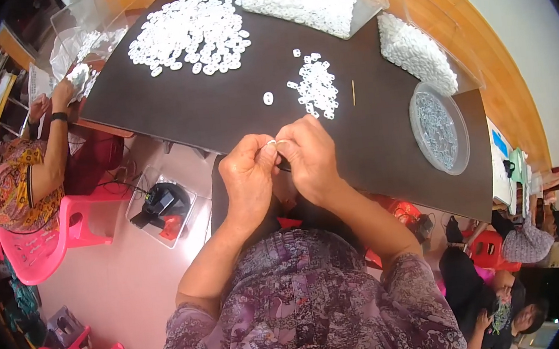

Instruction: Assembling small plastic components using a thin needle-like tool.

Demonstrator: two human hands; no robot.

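Note:
My left hand (249, 170) and my right hand (307, 155) meet at the near edge of the dark table. Fingers and thumbs of both are pinched together around a small white piece (272, 143), mostly hidden by the fingertips. Just beyond them lies a single white oval piece (268, 99) with holes in it. Past my right hand is a loose heap of small white squarish pieces (317, 89). A larger pile of white oval pieces (188, 34) spreads over the far left of the table.
Clear bins of white pieces (300, 1) (418, 53) stand along the back. A thin yellowish stick (353, 93) lies right of the heap. At the right sits a round clear tub (463, 147) of small metal parts. Another person (23, 172) works at left, near a pink chair (38, 251).

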